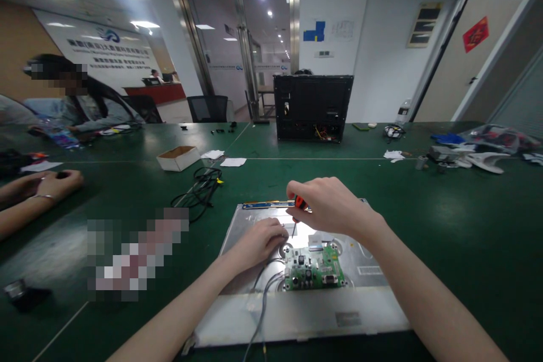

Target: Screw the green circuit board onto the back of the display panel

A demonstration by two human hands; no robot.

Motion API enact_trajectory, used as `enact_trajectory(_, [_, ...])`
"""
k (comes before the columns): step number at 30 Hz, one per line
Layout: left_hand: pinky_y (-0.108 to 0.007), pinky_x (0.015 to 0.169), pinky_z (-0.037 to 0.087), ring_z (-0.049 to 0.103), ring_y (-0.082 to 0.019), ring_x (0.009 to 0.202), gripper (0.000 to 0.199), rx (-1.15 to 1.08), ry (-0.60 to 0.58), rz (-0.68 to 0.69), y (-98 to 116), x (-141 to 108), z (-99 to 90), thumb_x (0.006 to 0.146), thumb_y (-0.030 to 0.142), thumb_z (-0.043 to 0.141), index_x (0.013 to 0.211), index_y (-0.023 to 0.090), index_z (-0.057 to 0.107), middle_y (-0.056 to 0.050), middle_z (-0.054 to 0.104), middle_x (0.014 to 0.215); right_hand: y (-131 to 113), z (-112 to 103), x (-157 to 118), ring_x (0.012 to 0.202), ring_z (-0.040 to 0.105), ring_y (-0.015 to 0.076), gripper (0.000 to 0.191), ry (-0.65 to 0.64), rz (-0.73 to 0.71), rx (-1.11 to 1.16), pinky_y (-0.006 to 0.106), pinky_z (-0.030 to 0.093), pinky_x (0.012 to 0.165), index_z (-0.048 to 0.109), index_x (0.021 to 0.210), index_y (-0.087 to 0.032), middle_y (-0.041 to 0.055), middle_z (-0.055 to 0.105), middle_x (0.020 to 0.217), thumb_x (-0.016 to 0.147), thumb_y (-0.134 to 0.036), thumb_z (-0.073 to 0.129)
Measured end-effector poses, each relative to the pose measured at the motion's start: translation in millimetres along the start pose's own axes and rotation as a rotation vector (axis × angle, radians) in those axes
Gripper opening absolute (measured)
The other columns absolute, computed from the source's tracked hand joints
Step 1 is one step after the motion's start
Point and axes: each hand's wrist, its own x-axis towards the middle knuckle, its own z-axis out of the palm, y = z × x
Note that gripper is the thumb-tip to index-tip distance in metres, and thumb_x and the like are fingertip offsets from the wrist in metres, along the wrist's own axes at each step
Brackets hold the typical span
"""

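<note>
A metal display panel (237, 317) lies flat on the green table, with a green circuit board (316, 267) on its middle and grey cables (263, 308) running off the board's left side. My right hand (324, 203) is closed round a red and black screwdriver (299, 203), whose shaft points down above the panel behind the board. Bent fingers of my left hand (265, 239) rest by the board's upper left corner, near the screwdriver's tip; whatever they may hold is too small to make out.
Black cables (206, 186) and an open carton (178, 158) lie left of the panel. A black monitor-like casing (314, 107) stands at the table's far edge. At the left, another person's hands (55, 184) rest over the table. Clutter (487, 150) lies far right.
</note>
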Motion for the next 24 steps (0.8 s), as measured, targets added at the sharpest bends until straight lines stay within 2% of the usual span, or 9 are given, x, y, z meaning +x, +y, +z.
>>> enact_trajectory(5, [-0.026, 0.069, 0.041, 0.057, -0.018, 0.076, 0.015, 0.008, -0.008, -0.010, -2, 0, -2.8, 0.085, 0.009, 0.051, 0.082, 0.017, 0.063, -0.003, 0.062, 0.082, 2, -1, -2, 0.060, 0.053, 0.0128, 0.015, -0.003, -0.003, -0.002, 0.025, 0.019, 0.051, 0.056, 0.093, -0.021, -0.0002, 0.066, 0.074, 0.086, -0.034, 0.055])
enact_trajectory(10, [-0.026, 0.069, 0.041, 0.057, -0.018, 0.076, 0.011, 0.027, -0.043, 0.001, 1, 0, -17.1, 0.086, 0.013, 0.054, 0.082, 0.018, 0.063, -0.003, 0.063, 0.082, -2, -11, -7, 0.062, 0.055, 0.0130, 0.014, -0.026, -0.043, 0.028, 0.025, 0.022, 0.051, 0.055, 0.095, -0.020, 0.0004, 0.067, 0.077, 0.088, -0.032, 0.054])
enact_trajectory(16, [-0.028, 0.074, 0.043, 0.057, -0.019, 0.084, 0.017, 0.064, -0.007, -0.024, 32, -20, -30.4, 0.086, 0.009, 0.050, 0.086, 0.018, 0.065, -0.005, 0.063, 0.090, -10, -22, -14, 0.065, 0.057, 0.0130, 0.014, -0.063, -0.120, 0.102, 0.025, 0.024, 0.052, 0.054, 0.099, -0.020, 0.0000, 0.068, 0.082, 0.089, -0.031, 0.055])
enact_trajectory(19, [-0.027, 0.075, 0.043, 0.057, -0.019, 0.086, 0.022, 0.028, -0.016, -0.062, 54, -40, -24.1, 0.085, 0.005, 0.048, 0.088, 0.020, 0.064, -0.003, 0.063, 0.090, -16, -26, -18, 0.065, 0.057, 0.0129, 0.013, -0.057, -0.139, 0.098, 0.026, 0.025, 0.052, 0.054, 0.097, -0.020, 0.0002, 0.069, 0.083, 0.088, -0.030, 0.056])
enact_trajectory(24, [-0.025, 0.072, 0.043, 0.059, -0.017, 0.082, 0.019, -0.183, 0.082, -0.183, 75, -59, -0.4, 0.086, 0.008, 0.047, 0.087, 0.020, 0.062, -0.002, 0.064, 0.086, -23, -35, -29, 0.065, 0.057, 0.0126, 0.015, -0.067, -0.183, 0.138, 0.026, 0.026, 0.053, 0.055, 0.100, -0.020, 0.0005, 0.069, 0.085, 0.088, -0.029, 0.057])
